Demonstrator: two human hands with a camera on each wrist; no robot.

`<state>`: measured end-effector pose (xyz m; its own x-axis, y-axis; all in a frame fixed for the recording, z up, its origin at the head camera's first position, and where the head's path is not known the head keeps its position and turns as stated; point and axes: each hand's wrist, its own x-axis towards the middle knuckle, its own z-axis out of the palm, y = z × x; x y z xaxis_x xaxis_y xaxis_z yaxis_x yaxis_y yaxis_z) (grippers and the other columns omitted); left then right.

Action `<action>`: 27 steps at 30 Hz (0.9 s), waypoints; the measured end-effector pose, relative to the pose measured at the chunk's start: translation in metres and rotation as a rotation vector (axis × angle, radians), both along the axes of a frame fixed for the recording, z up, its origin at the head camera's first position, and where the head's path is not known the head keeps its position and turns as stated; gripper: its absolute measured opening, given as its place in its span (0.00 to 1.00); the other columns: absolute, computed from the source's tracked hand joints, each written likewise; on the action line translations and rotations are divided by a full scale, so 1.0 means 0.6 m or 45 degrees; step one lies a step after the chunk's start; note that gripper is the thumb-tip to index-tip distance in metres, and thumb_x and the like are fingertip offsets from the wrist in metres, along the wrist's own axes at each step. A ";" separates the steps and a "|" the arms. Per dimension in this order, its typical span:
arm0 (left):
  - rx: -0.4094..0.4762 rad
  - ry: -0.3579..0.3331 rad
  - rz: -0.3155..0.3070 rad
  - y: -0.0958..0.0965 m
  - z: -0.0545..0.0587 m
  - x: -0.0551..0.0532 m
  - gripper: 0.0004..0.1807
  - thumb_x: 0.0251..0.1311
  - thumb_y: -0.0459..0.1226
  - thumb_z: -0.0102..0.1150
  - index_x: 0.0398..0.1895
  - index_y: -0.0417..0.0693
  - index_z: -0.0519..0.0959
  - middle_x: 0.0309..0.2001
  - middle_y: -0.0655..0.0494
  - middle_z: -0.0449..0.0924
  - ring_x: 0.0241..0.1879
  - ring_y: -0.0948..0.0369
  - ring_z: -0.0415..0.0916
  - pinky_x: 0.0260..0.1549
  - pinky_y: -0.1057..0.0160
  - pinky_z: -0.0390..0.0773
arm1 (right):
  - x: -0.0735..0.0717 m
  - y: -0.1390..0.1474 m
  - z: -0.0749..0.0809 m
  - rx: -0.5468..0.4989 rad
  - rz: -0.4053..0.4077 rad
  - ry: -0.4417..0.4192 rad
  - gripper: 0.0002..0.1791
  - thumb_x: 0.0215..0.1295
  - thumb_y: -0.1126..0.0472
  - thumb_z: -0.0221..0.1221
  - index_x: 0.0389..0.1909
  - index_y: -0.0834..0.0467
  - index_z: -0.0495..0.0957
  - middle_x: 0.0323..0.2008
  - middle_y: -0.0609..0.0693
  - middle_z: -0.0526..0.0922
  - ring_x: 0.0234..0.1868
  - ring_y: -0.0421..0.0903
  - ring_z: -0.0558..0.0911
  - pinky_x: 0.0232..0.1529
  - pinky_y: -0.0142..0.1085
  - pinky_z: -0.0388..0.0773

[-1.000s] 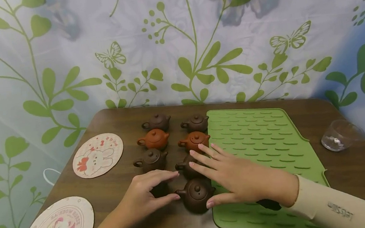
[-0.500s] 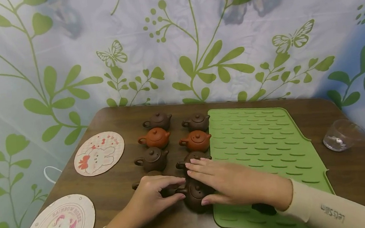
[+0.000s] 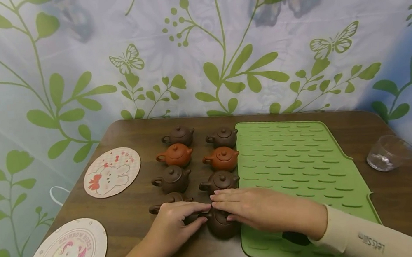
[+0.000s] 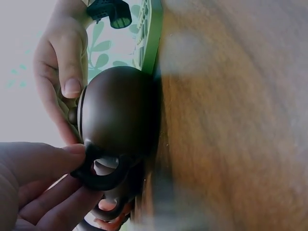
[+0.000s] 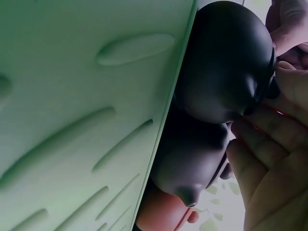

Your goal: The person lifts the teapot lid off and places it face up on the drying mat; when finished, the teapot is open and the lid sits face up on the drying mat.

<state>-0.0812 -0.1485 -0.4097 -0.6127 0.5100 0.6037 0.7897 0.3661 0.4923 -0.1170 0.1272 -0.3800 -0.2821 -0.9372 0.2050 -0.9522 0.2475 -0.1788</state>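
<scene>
The nearest dark brown teapot (image 3: 223, 227) stands upright at the front of the right-hand row, beside the green mat. My left hand (image 3: 176, 226) pinches its handle (image 4: 103, 180) between thumb and fingers, as the left wrist view shows. Over its lid lies my right hand (image 3: 262, 208), fingers straight and held together, near the spout side in the right wrist view. Whether the right palm presses the lid is hidden. Just behind stands another dark teapot (image 3: 223, 180), then an orange teapot (image 3: 224, 158). My left hand partly covers a dark teapot (image 3: 172, 199) in the left row.
Farther back in the left row are a dark teapot (image 3: 173, 179), an orange one (image 3: 176, 155) and a brown one (image 3: 180, 136). The ridged green mat (image 3: 286, 154) borders the right row. Two round coasters lie left; a clear glass (image 3: 382, 159) stands right.
My right hand has drawn back toward me and down onto the front teapot, uncovering the teapot behind it. My left hand has shifted slightly right, onto the handle.
</scene>
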 end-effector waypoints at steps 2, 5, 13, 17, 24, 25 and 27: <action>0.000 0.026 0.000 0.001 0.000 0.001 0.18 0.50 0.23 0.80 0.46 0.42 0.90 0.43 0.56 0.90 0.44 0.62 0.87 0.43 0.66 0.84 | -0.001 0.000 -0.002 -0.005 0.000 0.005 0.24 0.80 0.59 0.60 0.72 0.63 0.75 0.71 0.57 0.75 0.72 0.50 0.72 0.67 0.43 0.72; -0.012 0.034 0.004 0.002 0.000 0.002 0.18 0.50 0.23 0.80 0.45 0.42 0.90 0.42 0.55 0.90 0.43 0.61 0.88 0.42 0.67 0.84 | -0.003 -0.002 -0.005 -0.020 0.005 0.015 0.23 0.79 0.60 0.61 0.70 0.63 0.76 0.69 0.56 0.77 0.71 0.49 0.74 0.65 0.42 0.74; -0.073 0.041 0.025 0.002 -0.005 0.000 0.15 0.52 0.26 0.80 0.44 0.42 0.90 0.41 0.56 0.90 0.42 0.63 0.87 0.41 0.67 0.84 | -0.009 -0.008 -0.009 -0.112 0.000 0.019 0.21 0.73 0.65 0.67 0.64 0.62 0.81 0.65 0.55 0.80 0.68 0.48 0.77 0.64 0.40 0.75; -0.077 0.046 0.027 0.002 -0.007 -0.001 0.15 0.52 0.27 0.80 0.43 0.42 0.90 0.41 0.56 0.90 0.42 0.63 0.87 0.41 0.67 0.84 | -0.010 -0.008 -0.008 -0.175 -0.008 -0.013 0.18 0.70 0.66 0.69 0.59 0.60 0.83 0.64 0.54 0.81 0.67 0.48 0.78 0.63 0.39 0.75; -0.075 0.066 0.023 0.001 -0.009 -0.001 0.15 0.51 0.26 0.80 0.43 0.42 0.90 0.41 0.56 0.90 0.41 0.63 0.87 0.41 0.67 0.84 | -0.010 -0.010 -0.007 -0.216 0.011 0.019 0.15 0.67 0.67 0.71 0.53 0.58 0.84 0.62 0.53 0.83 0.65 0.47 0.79 0.62 0.37 0.76; -0.076 0.065 0.023 0.001 -0.009 0.000 0.15 0.52 0.26 0.80 0.43 0.42 0.90 0.41 0.56 0.90 0.42 0.63 0.87 0.41 0.67 0.84 | -0.010 -0.011 -0.007 -0.218 0.011 0.020 0.15 0.67 0.67 0.71 0.53 0.59 0.84 0.62 0.53 0.83 0.65 0.47 0.79 0.62 0.37 0.76; -0.078 0.062 0.022 0.002 -0.009 0.000 0.15 0.52 0.26 0.80 0.43 0.42 0.90 0.41 0.56 0.90 0.42 0.63 0.87 0.42 0.67 0.84 | -0.010 -0.011 -0.007 -0.221 0.011 0.018 0.15 0.68 0.67 0.71 0.54 0.59 0.84 0.62 0.53 0.83 0.65 0.47 0.80 0.62 0.38 0.76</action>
<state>-0.0811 -0.1476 -0.4153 -0.5926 0.5363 0.6010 0.8053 0.4083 0.4298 -0.1229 0.1204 -0.3844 -0.2699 -0.8898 0.3679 -0.9570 0.2056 -0.2047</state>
